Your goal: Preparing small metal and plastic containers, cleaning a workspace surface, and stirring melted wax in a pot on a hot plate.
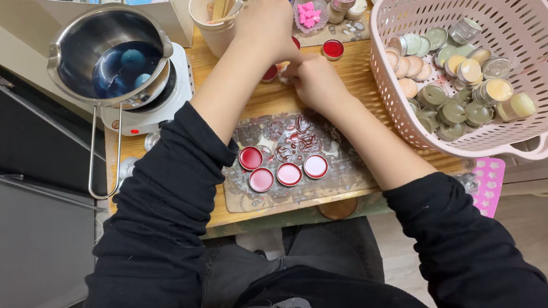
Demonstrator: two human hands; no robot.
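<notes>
Four red-filled tins (282, 169) nearest, beyond them left hand (267, 26) and right hand (318, 81), fingers curled together over a small tin (286, 75), grip unclear

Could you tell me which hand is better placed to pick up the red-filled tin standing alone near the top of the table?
Probably the left hand: the lone red tin sits just beside it, apart, while the right hand lies lower, fingers bent over a small piece.

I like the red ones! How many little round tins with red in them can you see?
6: four on the mat, one behind the hands, one partly hidden under them. More may be hidden.
</notes>
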